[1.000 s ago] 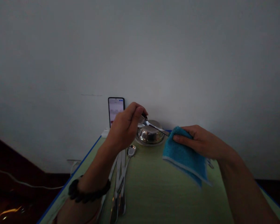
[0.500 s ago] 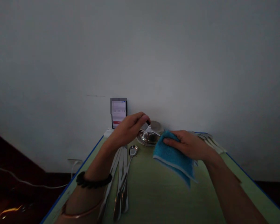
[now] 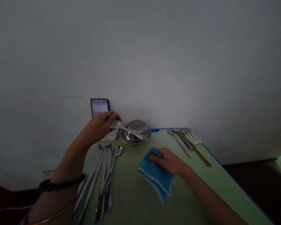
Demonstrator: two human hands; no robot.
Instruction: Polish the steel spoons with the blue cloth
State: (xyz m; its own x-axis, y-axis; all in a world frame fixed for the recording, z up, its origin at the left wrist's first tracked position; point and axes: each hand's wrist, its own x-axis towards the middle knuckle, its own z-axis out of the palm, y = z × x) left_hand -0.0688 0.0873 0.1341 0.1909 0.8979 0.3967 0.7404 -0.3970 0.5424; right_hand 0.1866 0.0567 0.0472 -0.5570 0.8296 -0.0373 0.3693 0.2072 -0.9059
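My left hand [image 3: 100, 126] pinches one end of a slim metal utensil [image 3: 131, 132], held in the air in front of a steel bowl [image 3: 135, 132] at the far edge of the green table [image 3: 135, 200]. What kind of utensil it is I cannot tell. My right hand [image 3: 170, 161] grips a folded blue cloth [image 3: 155, 175] low over the table's middle, apart from the utensil. A dark bead bracelet circles my left wrist.
Several pieces of cutlery [image 3: 100, 175] lie in a row at the left, a spoon [image 3: 117, 153] among them. Another group of cutlery [image 3: 187, 140] lies at the far right. A lit phone [image 3: 99, 107] leans on the wall behind the bowl. The table has blue edges.
The utensil's end has come out of the cloth. My right hand has dropped toward the table with the cloth. The view has swung right, revealing the right-hand cutlery.
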